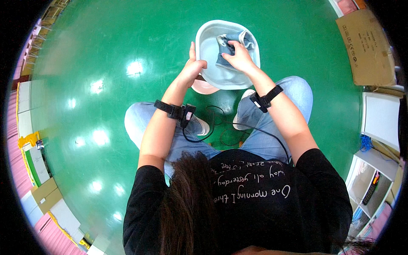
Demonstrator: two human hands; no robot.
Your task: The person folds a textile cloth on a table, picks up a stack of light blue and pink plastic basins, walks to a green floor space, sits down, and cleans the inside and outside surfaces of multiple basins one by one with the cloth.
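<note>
A pale blue-white basin (203, 30) is in front of me, tilted, beyond my feet. My left hand (192, 71) grips its left rim, the thumb over the edge and the fingers along the outer side. Inside lies a bunched blue denim cloth (225, 60), with a paler rolled end (246, 39) at the right. My right hand (242, 59) reaches into the basin, thumb and fingers closed on the cloth. Part of the cloth is hidden behind that hand. I cannot tell whether water is in the basin.
A pink basin (205, 87) shows partly under the pale one. Black cables (255, 127) run between my legs from the wrist straps. Green floor (106, 51) spreads around. At the right stand a cardboard box (366, 49) and white shelving (369, 178); boxes (46, 194) line the left.
</note>
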